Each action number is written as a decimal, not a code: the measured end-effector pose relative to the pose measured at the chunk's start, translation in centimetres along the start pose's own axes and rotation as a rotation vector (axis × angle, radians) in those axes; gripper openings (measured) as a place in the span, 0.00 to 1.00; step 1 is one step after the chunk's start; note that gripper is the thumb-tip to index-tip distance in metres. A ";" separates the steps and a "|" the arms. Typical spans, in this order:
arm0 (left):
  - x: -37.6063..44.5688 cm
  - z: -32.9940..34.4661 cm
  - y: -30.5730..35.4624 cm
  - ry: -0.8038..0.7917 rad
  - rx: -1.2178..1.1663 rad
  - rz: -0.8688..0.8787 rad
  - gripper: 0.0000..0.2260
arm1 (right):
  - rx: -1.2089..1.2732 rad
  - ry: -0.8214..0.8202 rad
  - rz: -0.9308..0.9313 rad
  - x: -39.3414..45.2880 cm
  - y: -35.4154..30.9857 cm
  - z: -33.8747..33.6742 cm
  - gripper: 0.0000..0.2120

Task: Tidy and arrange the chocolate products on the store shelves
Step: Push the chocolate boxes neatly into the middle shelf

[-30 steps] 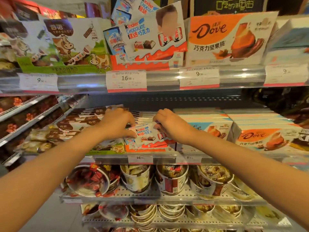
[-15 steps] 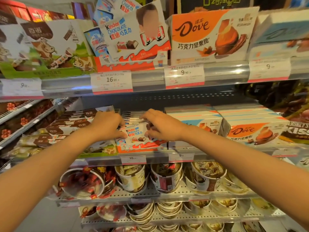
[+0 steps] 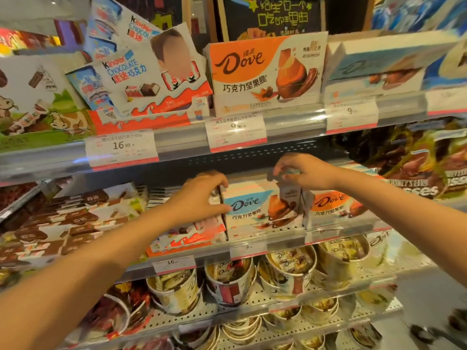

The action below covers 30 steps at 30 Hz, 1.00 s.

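From my head view, both my hands are on the middle shelf (image 3: 267, 242), set apart at the two top corners of the blue Dove box (image 3: 255, 208). My left hand (image 3: 202, 195) curls round the box's upper left corner, at about nine o'clock from the box. My right hand (image 3: 303, 173) sits at about one o'clock from it, fingers curled and pinching at the box's upper right edge; what exactly they pinch I cannot tell. The orange Dove box (image 3: 333, 208) stands just beside it at three o'clock. Kinder packs (image 3: 187, 236) lie at eight o'clock, below my left wrist. Dove tubs (image 3: 290, 269) fill the shelf at six o'clock.
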<state>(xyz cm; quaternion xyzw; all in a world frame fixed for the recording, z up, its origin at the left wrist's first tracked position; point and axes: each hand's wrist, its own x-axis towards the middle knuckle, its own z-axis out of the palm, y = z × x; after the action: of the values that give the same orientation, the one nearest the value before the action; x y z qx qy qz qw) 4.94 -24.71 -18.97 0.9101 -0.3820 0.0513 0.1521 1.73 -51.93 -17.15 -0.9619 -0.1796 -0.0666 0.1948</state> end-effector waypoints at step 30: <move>5.9 1.0 2.6 -0.089 -0.388 -0.482 0.12 | -0.268 -0.291 -0.241 -4.3 10.9 -3.8 0.15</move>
<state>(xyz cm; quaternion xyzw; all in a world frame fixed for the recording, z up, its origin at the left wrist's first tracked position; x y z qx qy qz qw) 7.21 -30.77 -18.10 0.9298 -0.1642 -0.1001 0.3140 1.59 -64.19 -18.40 -0.9503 -0.3089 0.0269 0.0278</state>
